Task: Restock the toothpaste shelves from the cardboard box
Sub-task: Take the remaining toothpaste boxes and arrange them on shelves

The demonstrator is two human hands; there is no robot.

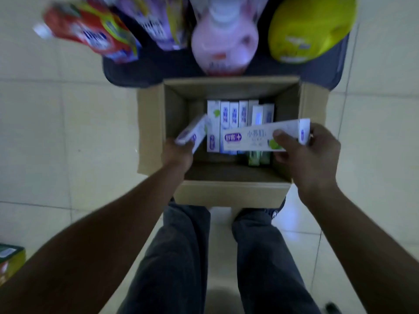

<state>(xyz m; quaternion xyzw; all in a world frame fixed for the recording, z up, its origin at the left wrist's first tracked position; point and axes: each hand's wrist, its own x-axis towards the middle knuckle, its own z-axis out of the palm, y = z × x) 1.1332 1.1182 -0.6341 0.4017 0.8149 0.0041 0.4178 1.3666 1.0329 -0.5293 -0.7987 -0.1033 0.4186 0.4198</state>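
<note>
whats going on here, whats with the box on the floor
A person stands over an open brown cardboard box on the tiled floor. The left hand grips a tilted white-and-purple toothpaste carton at the box's left side. The right hand holds a long white toothpaste carton level above the box. More upright cartons stand in a row inside.

Matt cardboard box [229, 192] (glossy cartons [249, 137])

Dim, motion-blurred esp. top, wide-angle edge warp, floor glare.
</note>
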